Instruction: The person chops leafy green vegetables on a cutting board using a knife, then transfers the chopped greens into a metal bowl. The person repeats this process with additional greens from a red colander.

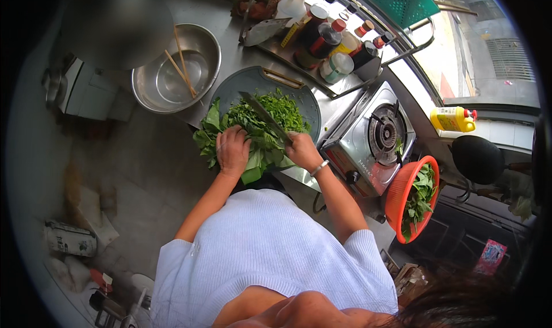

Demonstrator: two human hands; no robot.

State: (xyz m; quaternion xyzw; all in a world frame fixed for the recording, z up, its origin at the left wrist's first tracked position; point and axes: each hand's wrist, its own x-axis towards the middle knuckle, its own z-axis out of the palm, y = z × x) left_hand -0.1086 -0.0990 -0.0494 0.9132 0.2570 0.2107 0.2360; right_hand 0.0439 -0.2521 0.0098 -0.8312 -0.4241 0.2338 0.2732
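On the round dark cutting board (230, 86) lies a heap of chopped leafy greens (290, 110), with larger uncut leaves (211, 121) along its left and near side. My left hand (233, 150) presses onto the uncut greens, its fingers curled over them. A kitchen knife (263, 116) is gripped in my right hand (302, 150). Its blade slants away to the upper left across the greens, between the finely cut pile and my left fingers. The handle is mostly hidden inside my right fist.
Left of the board, a metal basin (214, 47) holds a pair of chopsticks (183, 75). A rack (339, 89) of sauce bottles (322, 39) stands behind. To the right are a gas stove (357, 150) and an orange basket (397, 198) with more leaves (421, 193). A wok (477, 158) hangs beyond.
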